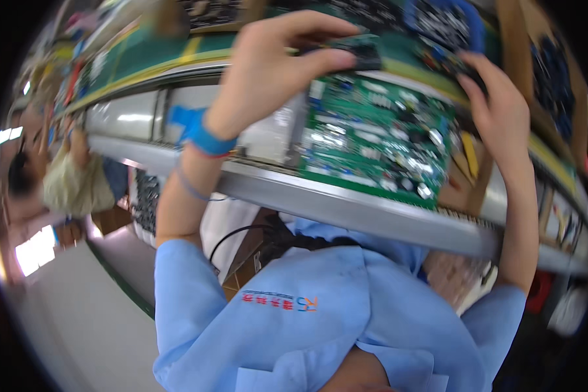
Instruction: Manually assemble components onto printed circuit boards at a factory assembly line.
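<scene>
My left hand (274, 62), with a blue wrist strap (206, 132) on its wrist, pinches a small dark rectangular part (364, 53) between thumb and fingers. The part is above the far edge of a green circuit board (372, 140). That board lies across the metal rails and carries several capacitors and other small components. Off the board's far right corner, my right hand (500, 104) has its thumb and forefinger curled together around something dark. Blur hides what that is.
A blue bin (473, 26) of small dark parts stands at the far right. Nearer, a yellow-handled tool (470, 155) lies right of the board. A metal rail (346, 199) runs along the near side. Another person (78, 173) sits at the left.
</scene>
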{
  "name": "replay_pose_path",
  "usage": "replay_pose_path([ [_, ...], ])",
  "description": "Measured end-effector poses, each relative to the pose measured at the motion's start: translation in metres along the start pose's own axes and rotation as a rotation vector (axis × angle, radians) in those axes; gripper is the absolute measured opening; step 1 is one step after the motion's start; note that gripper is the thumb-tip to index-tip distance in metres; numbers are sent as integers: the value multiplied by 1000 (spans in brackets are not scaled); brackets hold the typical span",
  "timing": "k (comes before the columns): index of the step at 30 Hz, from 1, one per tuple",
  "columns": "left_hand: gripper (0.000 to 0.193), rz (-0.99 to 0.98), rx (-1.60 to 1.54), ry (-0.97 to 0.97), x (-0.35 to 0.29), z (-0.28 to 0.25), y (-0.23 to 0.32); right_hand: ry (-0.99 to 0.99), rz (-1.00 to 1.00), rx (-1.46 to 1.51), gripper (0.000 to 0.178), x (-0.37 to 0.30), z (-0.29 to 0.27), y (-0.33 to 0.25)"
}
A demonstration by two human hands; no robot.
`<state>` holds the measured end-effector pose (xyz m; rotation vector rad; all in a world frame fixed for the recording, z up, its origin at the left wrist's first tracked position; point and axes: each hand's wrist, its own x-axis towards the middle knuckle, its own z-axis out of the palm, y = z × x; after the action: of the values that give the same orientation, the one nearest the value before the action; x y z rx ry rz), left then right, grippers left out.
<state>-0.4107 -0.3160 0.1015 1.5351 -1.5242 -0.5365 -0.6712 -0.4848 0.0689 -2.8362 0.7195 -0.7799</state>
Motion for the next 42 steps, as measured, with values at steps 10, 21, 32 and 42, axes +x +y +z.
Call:
replay_pose_path([
  [10, 21, 312, 439, -198, -2, 40, 15, -71, 55, 32, 23, -4, -22, -8],
  [21, 21, 355, 515, -155, -11, 52, 4, -61, 40, 28, 23, -4, -16, -5],
  [32, 21, 449, 676, -190, -12, 53, 15, -72, 34, 14, 22, -4, -16, -4],
  [42, 24, 385, 624, -98, -21, 54, 9, -61, 35, 37, 21, -2, -22, -3],
])
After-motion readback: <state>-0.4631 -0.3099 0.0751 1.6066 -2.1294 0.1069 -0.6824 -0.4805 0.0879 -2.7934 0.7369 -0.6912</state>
